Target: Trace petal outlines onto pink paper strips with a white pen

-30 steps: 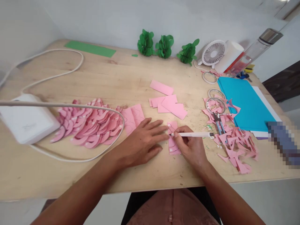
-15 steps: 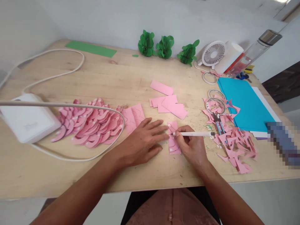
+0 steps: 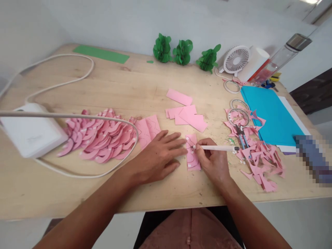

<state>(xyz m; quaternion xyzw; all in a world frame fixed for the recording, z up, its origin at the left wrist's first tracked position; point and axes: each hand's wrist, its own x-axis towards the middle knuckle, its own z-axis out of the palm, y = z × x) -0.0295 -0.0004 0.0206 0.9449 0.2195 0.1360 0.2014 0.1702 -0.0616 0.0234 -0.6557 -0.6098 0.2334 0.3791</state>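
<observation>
My right hand [image 3: 214,160] grips a white pen [image 3: 220,148], its tip on a small pink paper strip [image 3: 192,162] marked with curved lines. Flat on the table, my left hand [image 3: 162,155] has its fingers spread, the fingertips at the strip's left edge. Beyond that hand lie pink pieces with drawn curves [image 3: 153,126], partly covered by it. Several plain pink strips [image 3: 192,117] overlap farther back. To the left spreads a heap of cut pink curved pieces [image 3: 106,138] with small white patches on them.
On the right are pink scraps [image 3: 267,162], scissors [image 3: 242,138], tape rolls [image 3: 232,86] and blue sheets [image 3: 272,114]. Three green paper shapes [image 3: 183,52], a fan [image 3: 236,59] and a bottle [image 3: 282,60] stand behind. A white box [image 3: 33,135] and cable [image 3: 90,65] occupy the left.
The pen tip has shifted very slightly up along the pink strip, with my right hand barely moving. My left hand stays in place.
</observation>
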